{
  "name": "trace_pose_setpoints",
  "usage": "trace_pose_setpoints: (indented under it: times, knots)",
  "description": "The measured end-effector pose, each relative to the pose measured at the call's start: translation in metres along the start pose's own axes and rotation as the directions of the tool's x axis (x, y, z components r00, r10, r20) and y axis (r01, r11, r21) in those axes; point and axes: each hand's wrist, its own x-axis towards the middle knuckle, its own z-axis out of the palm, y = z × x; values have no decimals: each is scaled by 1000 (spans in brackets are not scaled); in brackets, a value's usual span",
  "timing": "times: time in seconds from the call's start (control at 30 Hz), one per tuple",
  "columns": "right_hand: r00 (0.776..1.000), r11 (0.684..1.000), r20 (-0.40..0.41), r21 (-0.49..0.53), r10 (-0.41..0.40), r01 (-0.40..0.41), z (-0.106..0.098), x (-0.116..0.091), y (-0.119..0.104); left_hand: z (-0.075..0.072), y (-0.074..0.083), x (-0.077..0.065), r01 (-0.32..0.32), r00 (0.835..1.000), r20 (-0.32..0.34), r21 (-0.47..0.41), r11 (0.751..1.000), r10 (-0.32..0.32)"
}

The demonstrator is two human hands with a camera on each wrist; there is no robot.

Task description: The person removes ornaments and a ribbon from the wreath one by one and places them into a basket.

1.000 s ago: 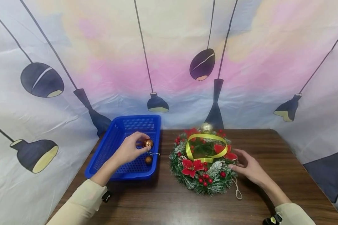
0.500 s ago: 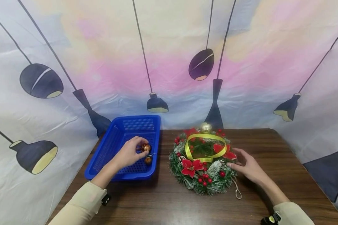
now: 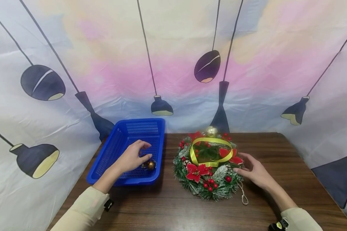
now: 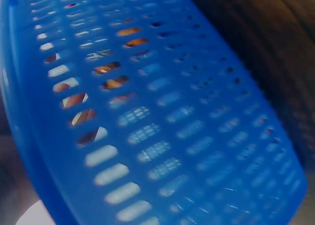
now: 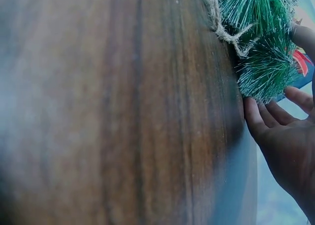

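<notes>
My left hand (image 3: 134,156) is inside the blue plastic basket (image 3: 162,134), thumb and fingers apart with nothing between them. Just below its thumb, a shiny copper-brown Christmas ball (image 3: 151,165) lies on the basket floor, with a small golden piece beside it, partly hidden by the hand. My right hand (image 3: 255,170) touches the right edge of a Christmas wreath (image 3: 219,189), its thumb on the near side and its fingers extended along the outer rim. In the right wrist view these fingers (image 5: 253,114) rest against the frosted green needles (image 5: 268,70).
The wreath carries red poinsettias (image 3: 197,172), berries, a yellow ribbon loop (image 3: 192,155) and a pale gold ball (image 3: 211,131) at the back. A twine loop (image 3: 244,199) hangs at its right. All stands on a brown wooden table (image 3: 173,211) before a printed cloth backdrop (image 3: 179,64).
My left hand lowered a copper ball into the basket and let it go; its fingers have parted. The other ball shifted slightly left. The right hand stays at the wreath.
</notes>
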Motion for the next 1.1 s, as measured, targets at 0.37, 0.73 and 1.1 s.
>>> trace_pose_setpoints:
  times: [0.37, 0.73, 1.1]
  knots:
    - [1000, 1000, -4, -6, 3, -3, -1, -1, 1, 3, 43, 26, -74, 994, -81, -50, 996, 70]
    - [1000, 1000, 1, 23, 2, -2, 1, -2, -1, 15, 83, 50, -140, 988, -81, -98, 985, 133]
    - [1000, 1000, 0, 27, -6, 6, 1, -2, 0, 26, 123, 76, -168, 984, -77, -146, 975, 158]
